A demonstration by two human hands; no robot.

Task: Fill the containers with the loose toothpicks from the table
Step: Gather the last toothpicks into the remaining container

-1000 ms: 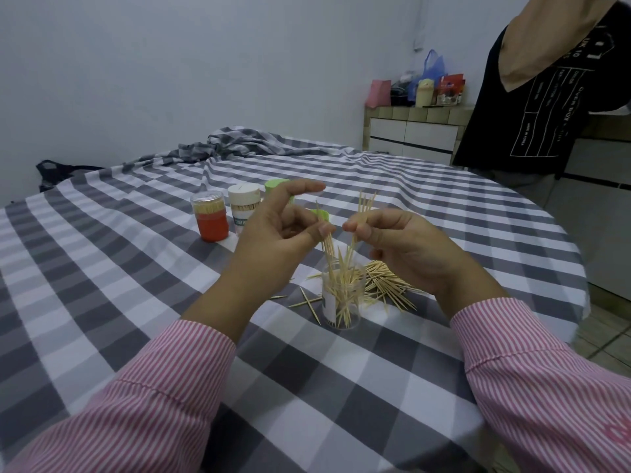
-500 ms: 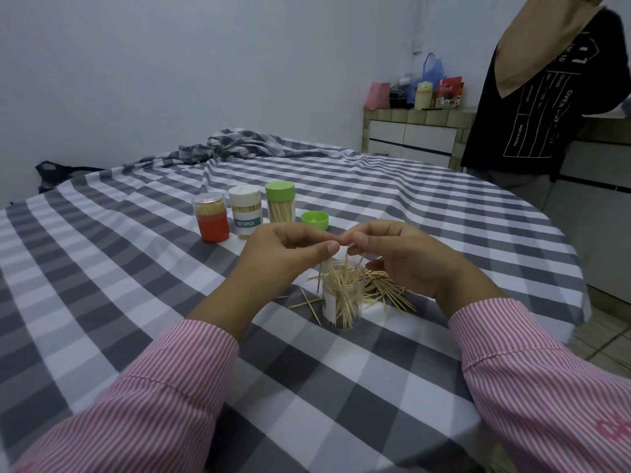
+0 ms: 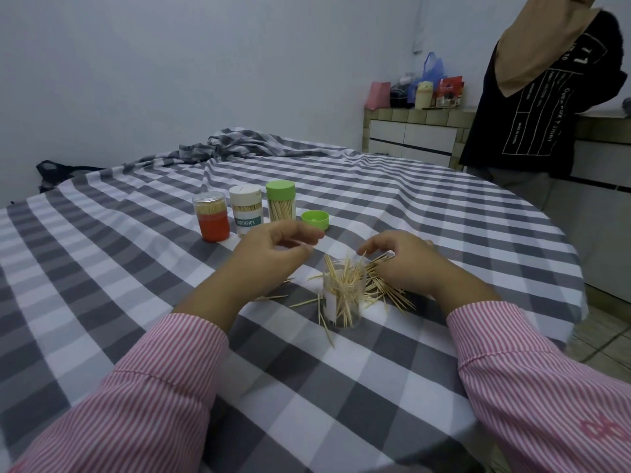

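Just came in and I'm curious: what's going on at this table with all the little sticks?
A person in a pink striped shirt is filling a clear plastic container with loose wooden toothpicks scattered on the grey checked tablecloth. The right hand reaches onto the pile; the left hand hovers, fingers loosely curled. Three lidded containers stand behind, beside a loose green lid.

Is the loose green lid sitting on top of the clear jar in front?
No, the green lid lies on the tablecloth behind the open clear jar, which bristles with toothpicks.
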